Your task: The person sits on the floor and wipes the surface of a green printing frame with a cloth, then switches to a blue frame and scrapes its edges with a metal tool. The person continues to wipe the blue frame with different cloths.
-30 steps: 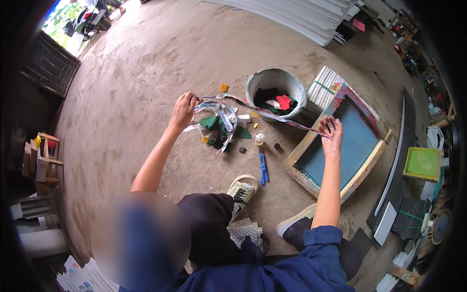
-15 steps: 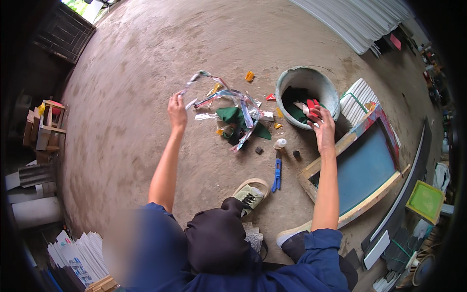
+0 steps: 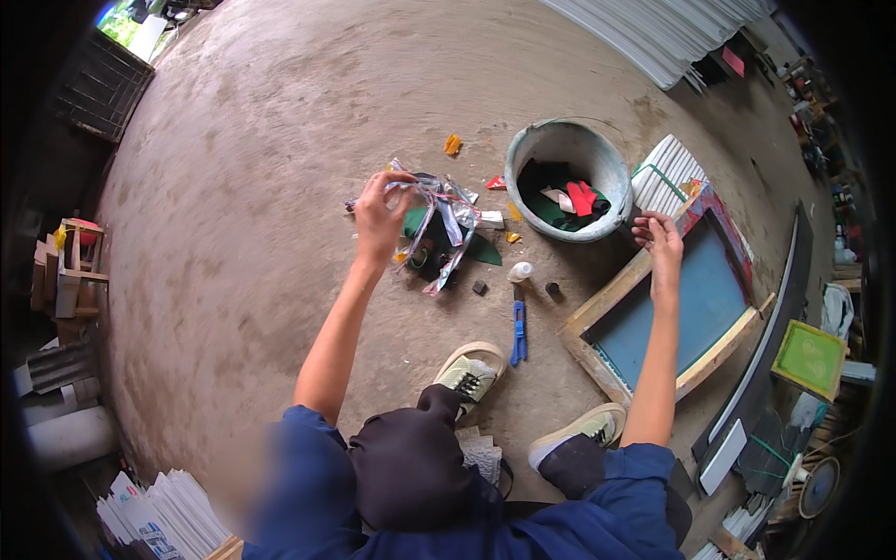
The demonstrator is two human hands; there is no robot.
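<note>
My left hand (image 3: 378, 222) is over a heap of scraps, its fingers closed on a shiny plastic strip (image 3: 430, 210) that loops down into the heap. Crumpled silvery scraps and a dark green cloth (image 3: 483, 250) lie beneath it, partly hidden by the hand. My right hand (image 3: 663, 245) hovers empty just right of a grey bucket (image 3: 611, 159), fingers loosely bent and apart. Inside the bucket are dark cloth, a red scrap (image 3: 581, 198) and a whitish scrap (image 3: 558, 199).
Near the bucket lie a small white bottle (image 3: 521, 272), a blue cutter knife (image 3: 519, 329), a dark block (image 3: 480, 287) and a black cap (image 3: 553, 289). A wooden-framed screen (image 3: 686, 303) leans at the right by a tied white bundle (image 3: 667, 175). Orange scraps (image 3: 453, 145) dot the floor.
My left hand has moved right and over the heap, bringing the strip's end with it. My right hand has withdrawn from above the bucket to its right side.
</note>
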